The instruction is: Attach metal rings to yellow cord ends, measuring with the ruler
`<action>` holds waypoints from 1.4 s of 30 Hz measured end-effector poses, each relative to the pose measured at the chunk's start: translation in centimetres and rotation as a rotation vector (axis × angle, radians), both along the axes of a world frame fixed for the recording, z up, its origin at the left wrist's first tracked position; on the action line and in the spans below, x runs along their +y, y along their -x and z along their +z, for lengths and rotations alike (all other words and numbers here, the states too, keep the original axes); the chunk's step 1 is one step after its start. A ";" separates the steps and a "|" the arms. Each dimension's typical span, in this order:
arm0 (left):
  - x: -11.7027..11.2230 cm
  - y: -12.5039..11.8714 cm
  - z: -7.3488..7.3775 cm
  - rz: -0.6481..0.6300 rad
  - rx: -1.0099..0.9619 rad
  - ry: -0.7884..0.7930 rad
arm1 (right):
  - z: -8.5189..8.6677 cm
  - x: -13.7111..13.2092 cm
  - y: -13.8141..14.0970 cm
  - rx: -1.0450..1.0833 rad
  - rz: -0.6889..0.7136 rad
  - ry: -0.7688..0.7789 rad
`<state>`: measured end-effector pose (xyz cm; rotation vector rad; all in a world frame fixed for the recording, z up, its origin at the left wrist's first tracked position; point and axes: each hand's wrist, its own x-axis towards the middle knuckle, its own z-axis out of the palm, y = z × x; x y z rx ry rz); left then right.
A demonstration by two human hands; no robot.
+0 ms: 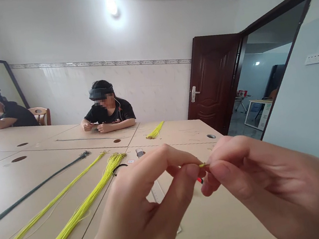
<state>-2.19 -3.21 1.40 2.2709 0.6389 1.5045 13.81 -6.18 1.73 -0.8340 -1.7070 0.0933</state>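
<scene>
The left hand (148, 205) and right hand (264, 175) pinch a short yellow wire end (202, 165) between closed fingers, held up above the table (199, 225), while a long bundle of yellow-green wires (80, 209) lies just beside the left hand

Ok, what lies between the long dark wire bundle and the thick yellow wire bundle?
A thinner yellow wire bundle lies there, on the pale table, in the head view.
</scene>
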 end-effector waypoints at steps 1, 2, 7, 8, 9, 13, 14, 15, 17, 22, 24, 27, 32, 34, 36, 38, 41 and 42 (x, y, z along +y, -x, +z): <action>0.0 0.0 0.1 -0.010 -0.001 0.001 | -0.1 0.0 0.0 -0.003 -0.002 -0.012; 0.0 0.1 0.1 -0.020 -0.004 0.001 | -0.1 0.1 0.0 -0.003 -0.004 -0.024; 0.1 0.1 0.2 -0.034 -0.020 -0.014 | -0.2 0.2 0.0 -0.025 -0.022 -0.063; 0.1 0.0 0.2 -0.033 -0.024 -0.019 | -0.2 0.3 0.0 -0.034 -0.024 -0.065; 0.2 0.0 0.2 -0.034 -0.030 -0.024 | -0.3 0.3 0.0 -0.041 -0.020 -0.065; 0.2 -0.2 0.3 -0.032 -0.067 -0.044 | -0.5 0.3 -0.2 -0.042 0.031 -0.052; 0.2 -0.2 0.3 -0.030 -0.080 -0.049 | -0.6 0.3 -0.2 -0.039 0.037 -0.053; 0.2 -0.3 0.4 -0.030 -0.093 -0.058 | -0.6 0.2 -0.2 -0.035 0.035 -0.055; 0.1 -0.3 0.4 -0.040 -0.116 -0.068 | -0.5 0.1 -0.2 -0.028 0.023 -0.060; -0.1 -0.4 0.4 -0.050 -0.152 -0.117 | -0.2 0.1 -0.1 -0.024 0.023 -0.025; -0.1 -0.5 0.4 -0.037 -0.160 -0.124 | -0.2 0.2 -0.1 -0.005 0.019 -0.028; -0.1 -0.5 0.4 -0.034 -0.160 -0.123 | -0.4 0.2 0.0 0.016 0.056 -0.032; 0.0 -0.3 0.5 -0.070 -0.164 -0.112 | -0.8 0.1 0.2 0.027 0.152 -0.037; -0.1 -0.2 0.4 -0.073 -0.160 -0.112 | -0.9 0.2 0.1 0.016 0.146 -0.060; -0.1 -0.2 0.3 -0.055 -0.153 -0.116 | -1.0 0.3 -0.1 -0.018 0.112 -0.096; -0.2 -0.2 0.2 -0.023 -0.148 -0.121 | -0.9 0.5 -0.4 -0.090 0.063 -0.149; -0.2 -0.2 0.3 0.001 -0.140 -0.120 | -0.7 0.7 -0.8 -0.201 -0.020 -0.240; -0.1 -0.2 0.3 -0.002 -0.138 -0.121 | -0.6 0.8 -0.9 -0.237 -0.039 -0.265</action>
